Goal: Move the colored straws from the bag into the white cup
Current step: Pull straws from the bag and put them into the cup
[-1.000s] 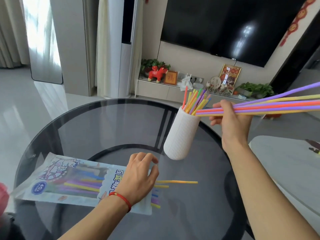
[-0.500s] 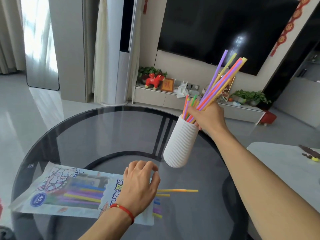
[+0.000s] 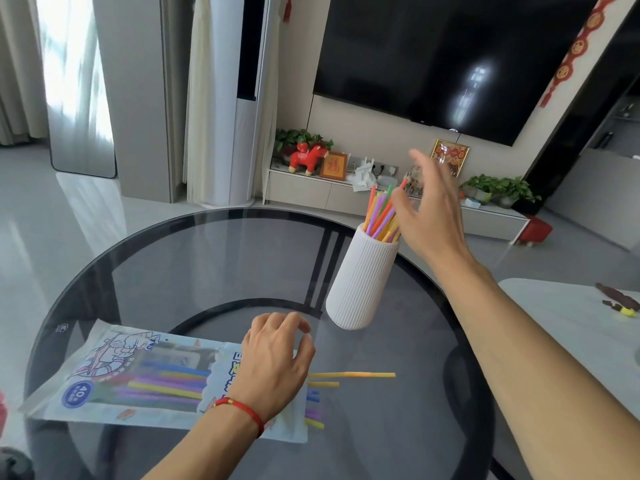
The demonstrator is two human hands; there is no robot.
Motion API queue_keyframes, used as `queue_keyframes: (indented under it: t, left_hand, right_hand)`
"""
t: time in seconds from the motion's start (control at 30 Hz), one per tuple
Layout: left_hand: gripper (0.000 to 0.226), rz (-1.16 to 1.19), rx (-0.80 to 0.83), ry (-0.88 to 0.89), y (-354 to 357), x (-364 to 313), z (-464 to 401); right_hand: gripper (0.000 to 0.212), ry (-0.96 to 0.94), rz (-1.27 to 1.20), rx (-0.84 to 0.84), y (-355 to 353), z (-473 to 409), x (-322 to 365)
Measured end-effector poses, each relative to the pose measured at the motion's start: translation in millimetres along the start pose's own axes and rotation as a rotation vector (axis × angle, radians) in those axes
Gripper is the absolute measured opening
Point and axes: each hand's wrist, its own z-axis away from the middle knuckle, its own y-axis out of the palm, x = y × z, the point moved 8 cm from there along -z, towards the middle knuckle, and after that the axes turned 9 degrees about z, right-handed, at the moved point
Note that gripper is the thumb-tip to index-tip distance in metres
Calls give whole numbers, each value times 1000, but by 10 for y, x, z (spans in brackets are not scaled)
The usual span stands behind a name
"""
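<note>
One wide-angle view from the person's head, facing forward and down — close over the round glass counter [image 3: 214, 258], both forearms reaching in from the bottom edge, the room's far wall and television [image 3: 450, 57] beyond

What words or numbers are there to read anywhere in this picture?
"40": in the blue circle on the straw bag.
Big blue and yellow letters on the bag, beside the left hand: partly covered, unreadable.
Small round mark on the glass table: too small to read.
Gold character on the red framed picture: too blurred.
</note>
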Motion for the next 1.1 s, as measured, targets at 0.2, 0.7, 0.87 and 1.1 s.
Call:
queue_keyframes:
  t: [0.2, 0.7, 0.87, 1.1]
  left_hand:
    - [20, -25, 16, -8, -23, 15, -13]
    - [136, -638, 786, 65, 129, 373, 369]
    - [132, -670, 734, 142, 138, 302, 317]
    - [111, -672, 594, 233, 122, 148, 271]
  right_hand:
    - [60, -114, 106, 319, 351, 181, -3]
    - [12, 141, 24, 789, 829, 1746, -700]
    - [9, 123, 88, 1051, 1005, 2191, -933]
    - [7, 53, -194, 847, 1114, 2263, -419]
